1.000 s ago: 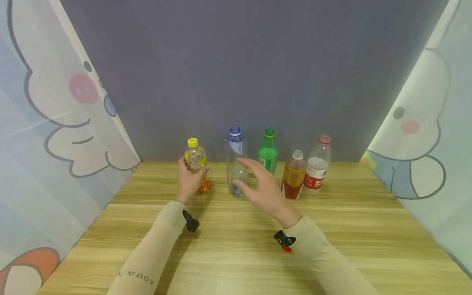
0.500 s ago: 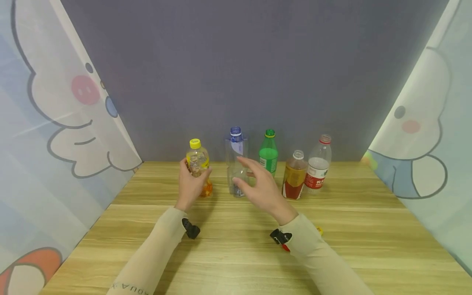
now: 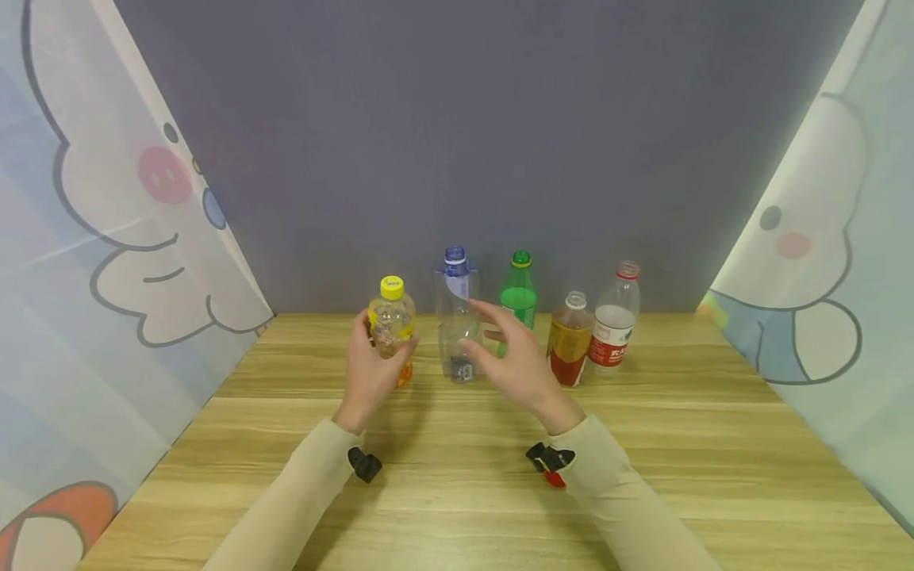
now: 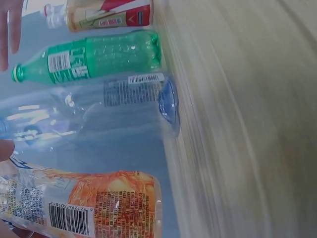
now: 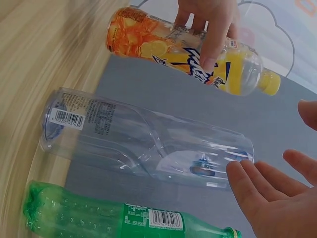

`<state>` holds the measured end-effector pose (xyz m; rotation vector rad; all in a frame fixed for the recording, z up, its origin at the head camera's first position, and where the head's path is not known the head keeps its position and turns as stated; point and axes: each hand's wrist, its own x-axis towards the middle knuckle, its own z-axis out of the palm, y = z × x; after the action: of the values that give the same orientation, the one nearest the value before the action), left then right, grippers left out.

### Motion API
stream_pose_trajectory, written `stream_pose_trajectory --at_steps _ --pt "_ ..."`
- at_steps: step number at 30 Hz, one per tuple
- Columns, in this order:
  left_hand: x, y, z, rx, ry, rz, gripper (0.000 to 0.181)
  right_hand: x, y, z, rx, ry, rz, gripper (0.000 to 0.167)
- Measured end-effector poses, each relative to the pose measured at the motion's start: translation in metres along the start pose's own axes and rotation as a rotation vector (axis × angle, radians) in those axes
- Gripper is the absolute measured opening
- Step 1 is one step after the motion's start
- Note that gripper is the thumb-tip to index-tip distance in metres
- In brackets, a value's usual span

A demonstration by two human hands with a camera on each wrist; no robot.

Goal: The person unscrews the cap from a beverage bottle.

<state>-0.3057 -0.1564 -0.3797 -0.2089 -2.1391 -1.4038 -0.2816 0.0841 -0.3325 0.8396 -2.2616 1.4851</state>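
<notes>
My left hand [image 3: 371,373] grips a clear bottle with a yellow cap [image 3: 391,313] round its middle; its label is yellow and orange with a fruit print. Whether its base touches the table is hard to tell. To its right stands an uncapped clear bottle with a bluish neck [image 3: 451,317], upright. My right hand [image 3: 521,365] is held beside that clear bottle, fingers apart and nothing between them. In the right wrist view its fingertips [image 5: 237,171] are close to the clear bottle's upper part; contact is unclear. An uncapped green bottle [image 3: 517,297] stands behind the right hand, partly hidden.
Farther right stand an uncapped amber bottle [image 3: 570,345] with a red-and-gold label and a clear bottle with a red-and-white label [image 3: 612,333]. A small red object [image 3: 554,479] lies by my right wrist on the wooden table [image 3: 457,500]. A grey panel [image 3: 485,143] rises behind.
My left hand and the yellow-capped bottle have moved right and slightly toward me, nearer the clear bottle. The right hand has shifted slightly right; the other bottles stay put.
</notes>
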Motion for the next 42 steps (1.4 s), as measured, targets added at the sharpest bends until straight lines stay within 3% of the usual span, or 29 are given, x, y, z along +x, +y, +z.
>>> stream_pose_trajectory --at_steps 16,34,42 --pt "-0.021 0.02 0.015 0.079 -0.016 0.253 0.082 -0.003 -0.004 -0.012 0.014 0.031 -0.015 0.059" --pt "-0.026 0.038 0.035 0.034 -0.045 0.362 0.085 -0.004 -0.012 -0.023 0.021 0.05 -0.043 0.054" --pt "-0.028 0.044 0.045 0.058 -0.03 0.453 0.083 -0.005 -0.017 -0.029 0.037 0.075 -0.065 0.053"
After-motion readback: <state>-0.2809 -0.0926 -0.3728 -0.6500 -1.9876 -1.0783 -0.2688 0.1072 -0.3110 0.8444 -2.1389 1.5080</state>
